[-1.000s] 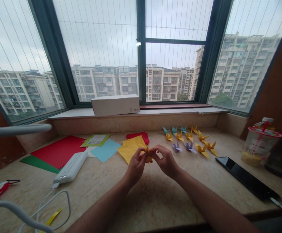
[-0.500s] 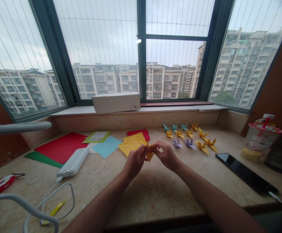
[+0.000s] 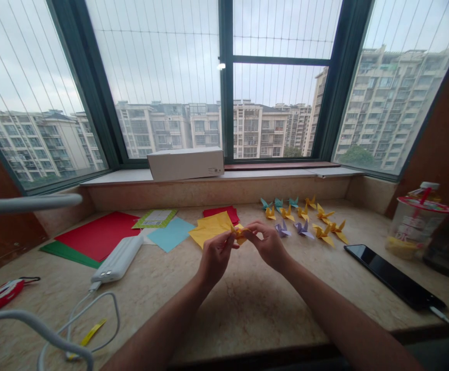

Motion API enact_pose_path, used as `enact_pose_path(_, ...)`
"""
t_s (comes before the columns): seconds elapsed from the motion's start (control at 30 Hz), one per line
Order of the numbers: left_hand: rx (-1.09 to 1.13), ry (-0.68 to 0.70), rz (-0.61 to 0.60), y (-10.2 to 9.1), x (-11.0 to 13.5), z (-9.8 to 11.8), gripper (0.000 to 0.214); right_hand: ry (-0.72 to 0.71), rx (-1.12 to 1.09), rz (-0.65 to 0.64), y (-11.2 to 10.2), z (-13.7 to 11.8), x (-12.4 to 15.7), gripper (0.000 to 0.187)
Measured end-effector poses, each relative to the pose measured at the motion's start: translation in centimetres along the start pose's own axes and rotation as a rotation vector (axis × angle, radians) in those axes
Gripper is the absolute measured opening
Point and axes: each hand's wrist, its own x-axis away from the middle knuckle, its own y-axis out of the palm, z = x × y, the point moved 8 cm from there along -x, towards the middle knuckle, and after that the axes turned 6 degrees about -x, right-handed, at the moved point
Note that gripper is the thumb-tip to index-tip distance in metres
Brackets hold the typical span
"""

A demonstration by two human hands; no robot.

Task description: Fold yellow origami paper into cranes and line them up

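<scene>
Between my two hands is a small folded yellow paper crane [image 3: 240, 235], held just above the stone counter [image 3: 247, 309]. My left hand [image 3: 217, 255] pinches its left side between thumb and fingers. The right side is gripped by my right hand [image 3: 266, 244], with the fingertips closed on the paper. My fingers hide parts of the crane. Just behind my left hand lie yellow paper sheets [image 3: 209, 228], with red paper [image 3: 230, 211] behind them. To the right of my right hand stand several finished paper cranes, among them a purple crane [image 3: 303, 229] and a yellow crane [image 3: 323, 234].
At left lie a light blue sheet [image 3: 172, 234], large red paper [image 3: 100, 232], green paper [image 3: 69, 253] and a white power bank [image 3: 118, 257] with its cable. A black phone [image 3: 392, 275] and a plastic cup [image 3: 410, 226] sit at right. A white box [image 3: 185, 164] rests on the sill.
The folded yellow paper has turned in my fingers, so its downward point no longer shows below. My left hand has shifted slightly right; both hands keep their hold.
</scene>
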Motion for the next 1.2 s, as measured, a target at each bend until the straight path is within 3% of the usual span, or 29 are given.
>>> enact_pose_path(0.2,0.17,-0.05,0.003,0.2,-0.1,-0.9,0.033,0.03,-0.062,0.041,-0.2,0.4,0.1,0.017)
enact_pose_path(0.4,0.213,-0.155,-0.044,1.1,0.1,-1.3,0.033,0.051,0.054,0.22,-1.3,0.2,0.4,0.019)
enact_pose_path(0.53,0.282,-0.183,-0.125,2.0,0.2,-1.6,0.033,0.058,0.011,0.111,-0.2,0.2,0.6,0.022)
enact_pose_path(0.63,0.404,-0.207,-0.146,2.2,0.0,-1.7,0.032,0.044,-0.096,0.005,0.6,0.0,0.7,0.034)
enact_pose_path(0.77,0.562,-0.27,-0.131,2.0,-0.2,-1.7,0.035,0.075,-0.146,0.059,-0.3,0.4,0.3,0.048)
enact_pose_path(0.9,0.615,-0.3,-0.138,2.0,-0.2,-1.4,0.036,0.234,-0.12,0.085,-0.9,2.2,-0.2,0.04)
enact_pose_path(1.03,0.634,-0.316,-0.132,1.8,-0.2,-1.4,0.037,0.503,-0.377,-0.107,1.0,4.3,0.5,0.043)
enact_pose_path(1.2,0.672,-0.304,-0.124,1.5,-0.4,-1.2,0.038,0.626,-0.68,-0.181,2.2,4.4,1.3,0.034)
